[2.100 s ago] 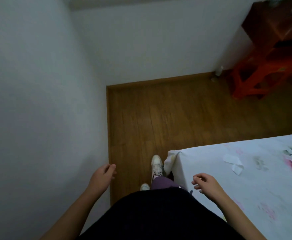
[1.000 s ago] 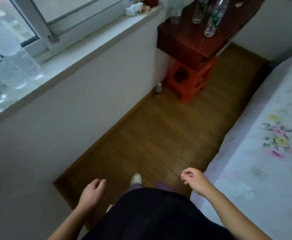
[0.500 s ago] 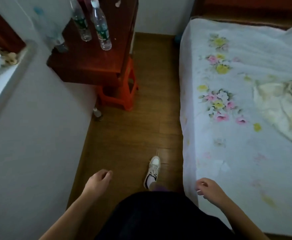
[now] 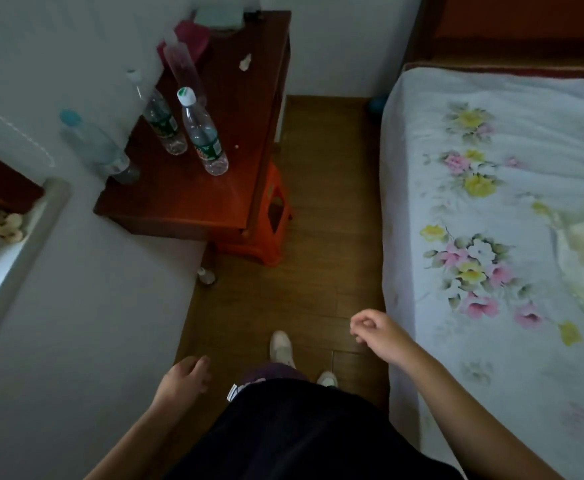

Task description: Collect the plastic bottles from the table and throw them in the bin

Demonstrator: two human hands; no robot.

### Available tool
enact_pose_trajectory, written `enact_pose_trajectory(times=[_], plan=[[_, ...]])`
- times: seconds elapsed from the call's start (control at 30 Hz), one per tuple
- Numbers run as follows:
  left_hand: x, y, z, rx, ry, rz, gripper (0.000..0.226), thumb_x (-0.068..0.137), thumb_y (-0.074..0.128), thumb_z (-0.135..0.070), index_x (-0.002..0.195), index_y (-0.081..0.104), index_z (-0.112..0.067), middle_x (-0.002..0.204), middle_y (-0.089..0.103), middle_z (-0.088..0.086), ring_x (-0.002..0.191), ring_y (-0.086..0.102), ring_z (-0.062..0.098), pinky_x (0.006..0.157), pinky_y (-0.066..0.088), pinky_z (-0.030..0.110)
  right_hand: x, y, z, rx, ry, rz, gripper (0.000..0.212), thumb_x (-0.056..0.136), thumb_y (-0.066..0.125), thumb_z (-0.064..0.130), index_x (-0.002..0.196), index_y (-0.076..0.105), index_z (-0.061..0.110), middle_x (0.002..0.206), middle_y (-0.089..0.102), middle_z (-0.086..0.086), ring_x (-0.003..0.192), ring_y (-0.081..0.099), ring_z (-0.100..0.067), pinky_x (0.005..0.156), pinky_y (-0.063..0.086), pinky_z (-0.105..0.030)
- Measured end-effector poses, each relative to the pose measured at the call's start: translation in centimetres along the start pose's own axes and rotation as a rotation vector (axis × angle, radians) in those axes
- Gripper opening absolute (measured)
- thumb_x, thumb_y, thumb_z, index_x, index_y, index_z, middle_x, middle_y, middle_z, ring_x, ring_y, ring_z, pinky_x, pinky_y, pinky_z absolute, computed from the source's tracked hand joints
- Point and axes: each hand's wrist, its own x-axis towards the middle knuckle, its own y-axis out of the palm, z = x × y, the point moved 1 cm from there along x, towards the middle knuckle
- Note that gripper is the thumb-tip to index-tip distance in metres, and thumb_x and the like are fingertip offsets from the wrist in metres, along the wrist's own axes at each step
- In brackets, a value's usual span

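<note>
1. My left hand (image 4: 183,377) and right hand (image 4: 375,332) hang loosely curled and empty, on either side of my body, well short of the tabletop (image 4: 193,188).
2. Four plastic bottles stand upright on the tabletop: one nearest (image 4: 204,135), one just behind (image 4: 160,121), one at its left edge (image 4: 96,147), one blurred farther back (image 4: 183,72).
3. An orange stool (image 4: 269,220) sits under the tabletop's right side.
4. Right of the tabletop, I see a strip of wooden floor (image 4: 321,188) running open beside the bed (image 4: 491,237).

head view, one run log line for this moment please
phase: walking to table | left hand: empty | right hand: empty | bottles: upright on table, untouched | bin: not in view
</note>
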Motion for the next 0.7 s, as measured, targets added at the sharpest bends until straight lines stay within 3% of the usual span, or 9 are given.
enact_pose_trajectory(times=[0.17, 0.3, 0.43, 0.57, 0.7], plan=[[6.2, -0.4, -8.6, 0.011, 0.049, 0.061, 0.026, 0.102, 0.050, -0.038, 0.087, 0.065, -0.023, 0.088, 0.075, 0.008, 0.079, 0.072, 0.027, 0.077, 0.056, 0.042, 5.5, -4.2, 3.3, 0.024, 0.007, -0.053, 0.020, 0.097, 0.055, 0.039, 0.109, 0.064, 0.027, 0.102, 0.069, 0.007, 0.095, 0.067, -0.007, 0.078, 0.048, -0.023], [10.8, 0.2, -17.7, 0.058, 0.149, 0.164, 0.023, 0.103, 0.049, -0.037, 0.090, 0.065, -0.027, 0.091, 0.075, 0.004, 0.080, 0.072, 0.022, 0.076, 0.055, 0.039, 8.4, -7.9, 3.0, 0.092, 0.113, -0.117, 0.010, 0.096, 0.057, 0.034, 0.098, 0.065, 0.029, 0.102, 0.069, 0.005, 0.097, 0.068, -0.013, 0.093, 0.053, -0.033], [14.1, 0.5, -27.1, 0.148, 0.264, 0.294, 0.029, 0.103, 0.048, -0.041, 0.093, 0.068, -0.022, 0.092, 0.074, 0.004, 0.086, 0.072, 0.024, 0.076, 0.053, 0.038, 9.6, -11.4, 2.1, 0.145, 0.188, -0.235, 0.012, 0.095, 0.060, 0.027, 0.086, 0.068, 0.025, 0.092, 0.071, -0.003, 0.090, 0.068, -0.022, 0.077, 0.052, -0.029], [16.8, 0.8, -35.5, 0.200, 0.354, 0.341, 0.034, 0.101, 0.047, -0.046, 0.094, 0.071, -0.022, 0.094, 0.075, 0.002, 0.089, 0.071, 0.023, 0.084, 0.055, 0.044, 11.0, -14.7, 0.7, 0.215, 0.258, -0.317, 0.019, 0.095, 0.061, 0.029, 0.104, 0.069, 0.014, 0.098, 0.073, -0.008, 0.092, 0.070, -0.026, 0.085, 0.056, -0.042], [19.1, 2.3, -42.2, 0.218, 0.404, 0.360, 0.032, 0.101, 0.046, -0.047, 0.094, 0.070, -0.026, 0.095, 0.075, -0.002, 0.090, 0.071, 0.019, 0.090, 0.054, 0.046, 12.6, -18.6, 1.2, 0.290, 0.301, -0.349, 0.017, 0.097, 0.058, 0.021, 0.101, 0.068, 0.007, 0.095, 0.074, -0.011, 0.082, 0.071, -0.022, 0.069, 0.052, -0.027]])
